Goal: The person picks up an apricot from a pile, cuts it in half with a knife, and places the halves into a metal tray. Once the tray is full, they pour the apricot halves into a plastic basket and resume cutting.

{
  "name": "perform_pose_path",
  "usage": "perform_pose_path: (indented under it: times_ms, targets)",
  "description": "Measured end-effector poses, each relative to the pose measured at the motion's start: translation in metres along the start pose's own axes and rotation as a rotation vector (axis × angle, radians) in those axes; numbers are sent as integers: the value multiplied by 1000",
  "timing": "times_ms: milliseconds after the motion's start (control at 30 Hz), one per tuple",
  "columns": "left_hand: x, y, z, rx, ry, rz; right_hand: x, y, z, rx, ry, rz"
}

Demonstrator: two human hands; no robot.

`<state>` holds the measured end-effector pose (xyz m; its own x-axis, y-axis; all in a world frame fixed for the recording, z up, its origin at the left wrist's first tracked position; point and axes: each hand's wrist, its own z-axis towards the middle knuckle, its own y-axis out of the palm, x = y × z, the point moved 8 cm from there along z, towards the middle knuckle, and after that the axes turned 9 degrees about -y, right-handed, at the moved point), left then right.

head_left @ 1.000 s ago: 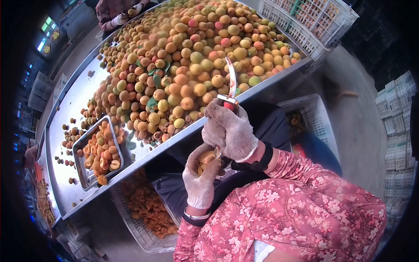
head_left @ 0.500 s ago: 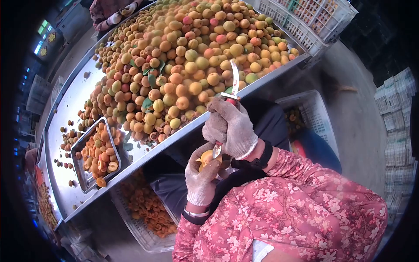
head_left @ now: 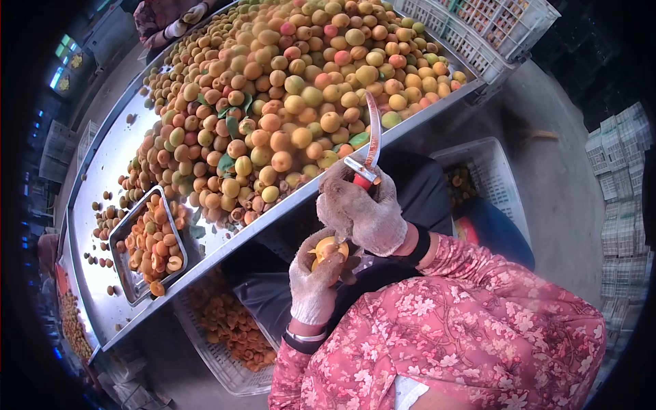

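My left hand (head_left: 314, 280), in a pale knit glove, is wrapped round a yellow-orange apricot (head_left: 328, 249). Its flesh looks cut open on the top side. Just above it, my right hand (head_left: 362, 208), gloved too, grips a knife (head_left: 374, 133) by its red handle. The curved blade points up and away from the apricot, with reddish stains along it. The lower end of the tool is mostly hidden by the right glove, close over the apricot. Beyond both hands, a large heap of apricots (head_left: 294, 102) covers the metal table (head_left: 225, 254).
A metal tray (head_left: 121, 263) of apricot halves (head_left: 154, 239) sits on the table at left. Below it stands a crate (head_left: 225, 376) of halves. Another crate (head_left: 495, 167) is at my right, and stacked crates (head_left: 478, 48) stand behind. Another person's gloved hands (head_left: 184, 22) work across the table.
The knife has turned in my right hand, so its blade shows broader and leans more to the right. The tool's shiny lower end, visible before over the apricot, is now mostly hidden.
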<state>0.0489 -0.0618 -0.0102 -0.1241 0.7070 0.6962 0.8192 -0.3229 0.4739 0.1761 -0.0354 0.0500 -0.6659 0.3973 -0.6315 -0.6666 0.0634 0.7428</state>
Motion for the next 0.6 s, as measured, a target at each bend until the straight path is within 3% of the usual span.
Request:
perform_pose_path:
  times_ms: [133,300,367,467,533,600]
  targets:
    - [0,1,-2,4,0,2,0,-2,-4,43,19,-68]
    - [-2,1,-3,2,4,-3,-16,17,-5,-84,-174,-389]
    - [-2,0,-4,7,7,-11,-14,20,-4,-84,-164,-373]
    - [0,0,-8,22,21,-20,0,7,-2,33,8,-273]
    - [1,0,-11,22,17,-24,15,2,0,75,148,77]
    - [5,2,-13,14,28,-20,15,0,1,151,157,62]
